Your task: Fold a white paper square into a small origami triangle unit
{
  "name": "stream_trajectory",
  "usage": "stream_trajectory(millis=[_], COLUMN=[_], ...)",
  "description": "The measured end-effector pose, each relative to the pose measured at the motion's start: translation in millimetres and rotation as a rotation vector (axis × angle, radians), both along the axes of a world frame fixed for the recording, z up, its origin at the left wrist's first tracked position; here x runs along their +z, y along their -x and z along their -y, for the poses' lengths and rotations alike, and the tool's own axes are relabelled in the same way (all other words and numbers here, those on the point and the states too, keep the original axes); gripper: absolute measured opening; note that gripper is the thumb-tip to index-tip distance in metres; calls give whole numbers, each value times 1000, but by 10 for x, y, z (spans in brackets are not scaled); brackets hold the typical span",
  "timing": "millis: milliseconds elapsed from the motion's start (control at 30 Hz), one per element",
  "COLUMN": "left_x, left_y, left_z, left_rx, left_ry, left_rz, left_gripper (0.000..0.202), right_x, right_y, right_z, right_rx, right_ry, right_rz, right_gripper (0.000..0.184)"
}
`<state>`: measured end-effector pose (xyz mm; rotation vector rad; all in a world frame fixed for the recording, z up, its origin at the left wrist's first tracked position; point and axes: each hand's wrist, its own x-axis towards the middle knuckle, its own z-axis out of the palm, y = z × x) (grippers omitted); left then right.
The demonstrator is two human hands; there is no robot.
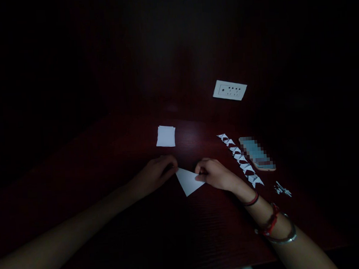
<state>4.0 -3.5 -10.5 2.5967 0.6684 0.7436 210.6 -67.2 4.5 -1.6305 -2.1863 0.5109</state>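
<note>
A sheet of white paper (189,183), folded into a triangle, is held just above or on the dark red table between my two hands; I cannot tell whether it touches the wood. My left hand (162,170) pinches its upper left corner. At the right corner, the thumb and fingers of my right hand (216,173) are closed on it. The triangle's third corner points toward me. Beyond my left hand lies a small stack of white paper squares (166,136). To the right of my right hand runs a slanted row of several small folded paper pieces (239,157).
A phone (256,153) lies right of the folded row. Nearer me is a little heap of white scraps (282,189). A white socket plate (230,90) is on the dark wall behind the table (122,150). The surroundings are very dark.
</note>
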Motion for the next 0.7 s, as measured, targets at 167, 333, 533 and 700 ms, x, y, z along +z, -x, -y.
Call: stream_trajectory(millis=[167, 333, 533, 700], left_x=[81, 70, 73, 26], left_y=[136, 198, 136, 69], left_z=[12, -9, 32, 12], left_rx=[-45, -280, -330, -242], left_ry=[-398, -406, -134, -61], left_rz=[120, -113, -237, -181], left_gripper=[11, 22, 20, 24], right_x=[118, 112, 38, -11], right_y=[20, -43, -146, -184], right_z=[52, 45, -43, -104], right_rx=[-6, 260, 469, 323], right_ry=[-409, -349, -79, -129], right_rz=[9, 212, 79, 14], right_gripper=[8, 14, 16, 21])
